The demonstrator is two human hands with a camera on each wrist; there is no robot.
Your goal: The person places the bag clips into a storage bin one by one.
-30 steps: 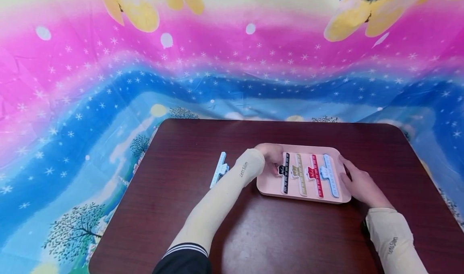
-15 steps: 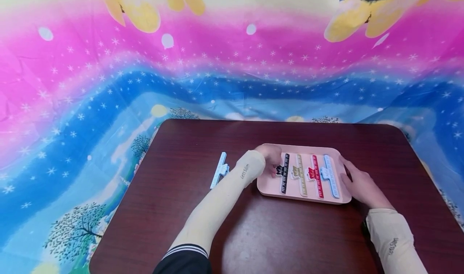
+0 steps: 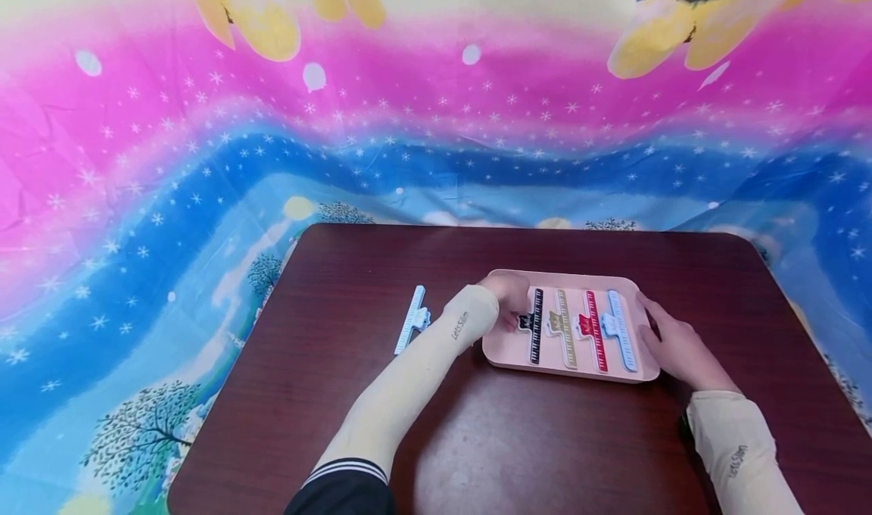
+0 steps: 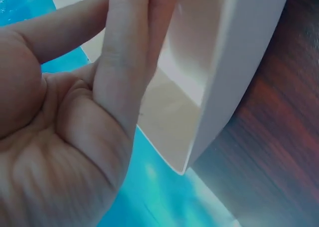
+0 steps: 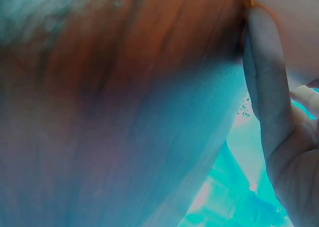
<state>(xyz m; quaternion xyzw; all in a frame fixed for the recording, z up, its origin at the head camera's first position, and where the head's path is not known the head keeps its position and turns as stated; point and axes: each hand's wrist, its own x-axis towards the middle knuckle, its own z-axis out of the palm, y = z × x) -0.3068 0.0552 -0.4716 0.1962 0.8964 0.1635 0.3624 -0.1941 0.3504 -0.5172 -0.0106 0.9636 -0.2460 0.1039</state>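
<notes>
A pink tray (image 3: 500, 354) holds several long clips with piano-key patterns, lined up side by side: a black clip (image 3: 537, 329), a gold clip (image 3: 564, 333), a red clip (image 3: 595, 333) and a light blue clip (image 3: 621, 333). My left hand (image 3: 507, 291) reaches over the tray's left side, fingertips right at the black clip's handle. Its fingers look fairly straight in the left wrist view, while the tips run out of frame. At the tray's right rim, my right hand (image 3: 683, 348) rests with straight fingers (image 5: 269, 72) along the outer wall.
A white-and-blue clip (image 3: 411, 322) lies on the dark wooden table (image 3: 477, 454), left of the tray and partly behind my left forearm. A colourful patterned cloth (image 3: 422, 106) hangs behind the table.
My left fingertips have drawn back slightly to the left from the black clip's handle, which shows more now. The black clip has shifted slightly left. My right hand stays at the rim.
</notes>
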